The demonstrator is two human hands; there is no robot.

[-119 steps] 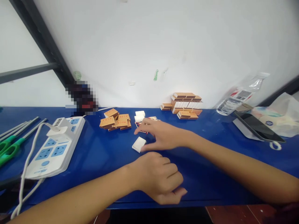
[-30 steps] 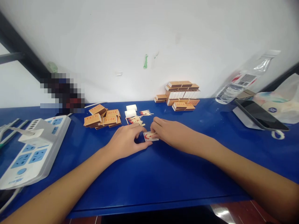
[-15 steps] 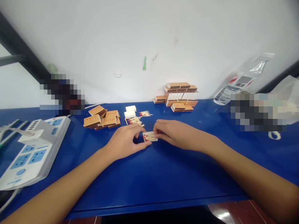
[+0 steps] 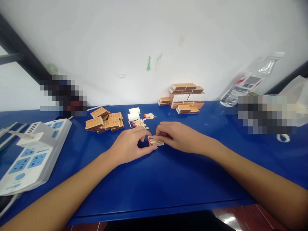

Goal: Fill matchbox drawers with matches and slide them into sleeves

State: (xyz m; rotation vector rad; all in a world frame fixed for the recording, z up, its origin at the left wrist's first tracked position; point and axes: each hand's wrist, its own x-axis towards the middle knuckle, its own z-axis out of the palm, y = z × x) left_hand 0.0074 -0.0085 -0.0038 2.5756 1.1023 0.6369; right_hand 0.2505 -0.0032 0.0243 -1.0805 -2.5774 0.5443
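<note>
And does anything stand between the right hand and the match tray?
Nothing visible does: the right hand is at the right end of the match tray. The left hand holds its left end; loose matches lie beyond.

A white tray (image 4: 162, 144) of red-tipped matches (image 4: 154, 141) is held at one end between the thumb and fingers of the left hand (image 4: 128, 145) above a blue table (image 4: 163, 186). The other end is covered by the fingers of the right hand (image 4: 176, 136); whether a match is pinched there cannot be clearly made out. Just beyond, loose matches (image 4: 139, 124) are spread near two white pieces (image 4: 133, 116), flanked by heaped matchboxes (image 4: 112, 124) at left and a matchbox stack (image 4: 186, 97) by the wall (image 4: 120, 41).
</note>
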